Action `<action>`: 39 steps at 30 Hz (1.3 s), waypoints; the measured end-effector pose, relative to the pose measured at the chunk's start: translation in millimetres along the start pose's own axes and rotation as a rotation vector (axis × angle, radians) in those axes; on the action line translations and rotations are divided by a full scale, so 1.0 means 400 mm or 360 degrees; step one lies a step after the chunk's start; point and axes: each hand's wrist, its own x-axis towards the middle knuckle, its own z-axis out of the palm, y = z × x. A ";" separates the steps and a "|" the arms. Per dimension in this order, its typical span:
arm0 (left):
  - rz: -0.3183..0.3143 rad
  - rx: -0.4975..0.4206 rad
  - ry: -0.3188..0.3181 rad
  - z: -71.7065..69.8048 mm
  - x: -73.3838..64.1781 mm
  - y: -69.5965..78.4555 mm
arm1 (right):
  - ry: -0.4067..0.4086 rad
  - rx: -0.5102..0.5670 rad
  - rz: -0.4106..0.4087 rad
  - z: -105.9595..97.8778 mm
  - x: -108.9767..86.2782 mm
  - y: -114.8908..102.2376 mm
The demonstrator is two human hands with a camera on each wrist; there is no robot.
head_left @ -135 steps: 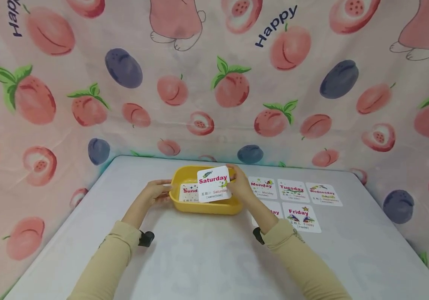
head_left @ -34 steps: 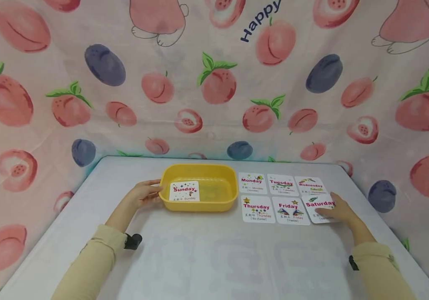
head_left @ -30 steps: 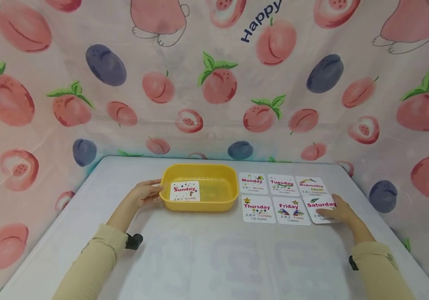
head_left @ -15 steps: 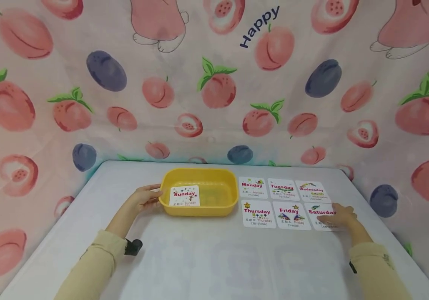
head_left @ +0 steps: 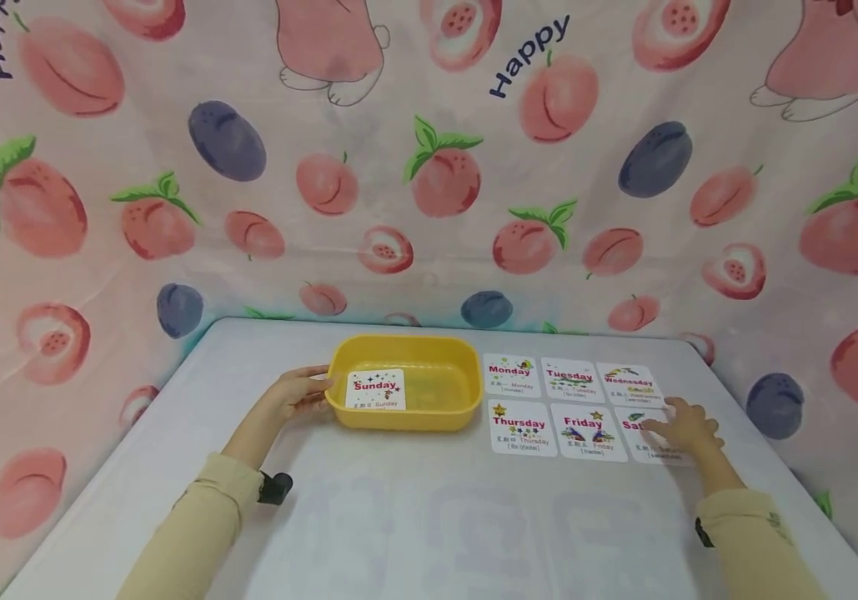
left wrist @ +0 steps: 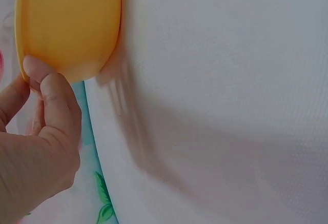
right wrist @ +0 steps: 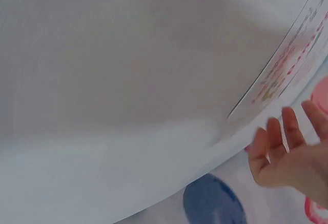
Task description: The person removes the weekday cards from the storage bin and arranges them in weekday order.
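A yellow plastic basin (head_left: 406, 421) stands on the table with the Sunday card (head_left: 374, 390) lying inside, at its left. My left hand (head_left: 297, 396) pinches the basin's left rim; in the left wrist view the thumb (left wrist: 38, 69) presses against the yellow side. At the right end of the front row, my right hand (head_left: 687, 429) hovers over the Saturday card (head_left: 642, 446) and hides part of it. In the right wrist view its fingers (right wrist: 291, 129) are spread and hold nothing.
To the right of the basin, Monday (head_left: 511, 375), Tuesday (head_left: 568, 381) and Wednesday (head_left: 629, 385) cards form the back row. Thursday (head_left: 522, 429) and Friday (head_left: 589, 433) cards lie in front. A fruit-patterned cloth (head_left: 271, 275) hangs behind the white table (head_left: 429, 525).
The Saturday card came out of the basin, travelled right and now lies beside the Friday card. My right hand has let go of it and lifted slightly. My left hand stays at the basin.
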 end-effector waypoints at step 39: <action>-0.0015 0.0061 0.0081 0.006 0.007 0.006 | 0.0337 0.0893 -0.0446 0.186 -0.064 -0.534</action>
